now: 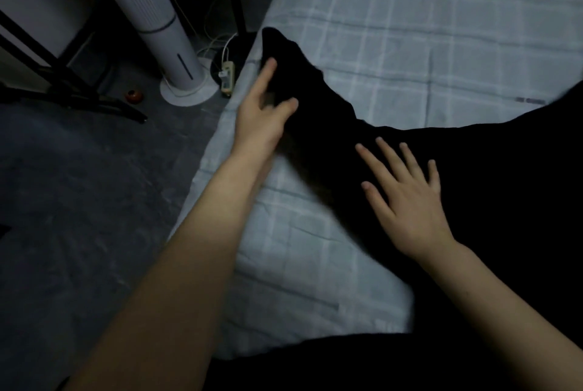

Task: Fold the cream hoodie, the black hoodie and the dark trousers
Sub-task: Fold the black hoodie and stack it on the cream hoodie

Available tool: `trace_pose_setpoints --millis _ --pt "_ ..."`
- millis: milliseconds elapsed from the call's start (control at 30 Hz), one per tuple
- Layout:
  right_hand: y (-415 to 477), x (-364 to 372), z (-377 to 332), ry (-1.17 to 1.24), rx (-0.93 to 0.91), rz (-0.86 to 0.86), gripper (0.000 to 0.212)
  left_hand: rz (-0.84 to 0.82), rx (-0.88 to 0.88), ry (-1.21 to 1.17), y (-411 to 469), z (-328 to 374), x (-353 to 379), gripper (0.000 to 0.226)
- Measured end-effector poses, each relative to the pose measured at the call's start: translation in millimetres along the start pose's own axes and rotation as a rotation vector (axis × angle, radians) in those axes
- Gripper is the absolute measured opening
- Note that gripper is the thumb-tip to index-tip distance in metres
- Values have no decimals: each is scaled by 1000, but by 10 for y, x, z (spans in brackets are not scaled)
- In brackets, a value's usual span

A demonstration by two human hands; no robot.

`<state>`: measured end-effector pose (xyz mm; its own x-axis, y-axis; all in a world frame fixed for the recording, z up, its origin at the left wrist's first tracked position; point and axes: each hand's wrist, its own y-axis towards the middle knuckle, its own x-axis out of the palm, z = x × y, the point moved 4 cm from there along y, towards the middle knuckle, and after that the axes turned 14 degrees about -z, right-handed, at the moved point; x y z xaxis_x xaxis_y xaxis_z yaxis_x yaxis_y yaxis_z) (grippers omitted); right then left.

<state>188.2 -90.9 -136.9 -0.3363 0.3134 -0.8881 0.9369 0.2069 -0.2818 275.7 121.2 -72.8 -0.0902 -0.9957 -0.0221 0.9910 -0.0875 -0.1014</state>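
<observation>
Right hand (407,198) flat, fingers spread wide, palm pressing the black garment (473,188) at centre right, gripping nothing. Black garment sprawled across the checked bedsheet (410,27), hoodie or trousers impossible to tell. Left hand (262,119) at centre, fingers loosely parted on its narrow end. Tower fan (157,21) upper left.

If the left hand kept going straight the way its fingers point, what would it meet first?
Likely only more of the black garment: the left hand points up its narrow end, which stops at the edge of the pale checked bed sheet. Depth is unclear.
</observation>
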Motion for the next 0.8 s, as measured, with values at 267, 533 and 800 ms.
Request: trace_pose_setpoints --millis 267,533,800 --pt "53 -114 -188 -18 -16 -38 60 157 -121 879 -263 51 -666 78" --pt "265 -77 -801 -59 -171 53 59 157 -131 591 -575 -549 -1047 55" --pt "823 364 -967 -119 -192 -62 62 422 -477 -137 -11 -936 -1384 62"
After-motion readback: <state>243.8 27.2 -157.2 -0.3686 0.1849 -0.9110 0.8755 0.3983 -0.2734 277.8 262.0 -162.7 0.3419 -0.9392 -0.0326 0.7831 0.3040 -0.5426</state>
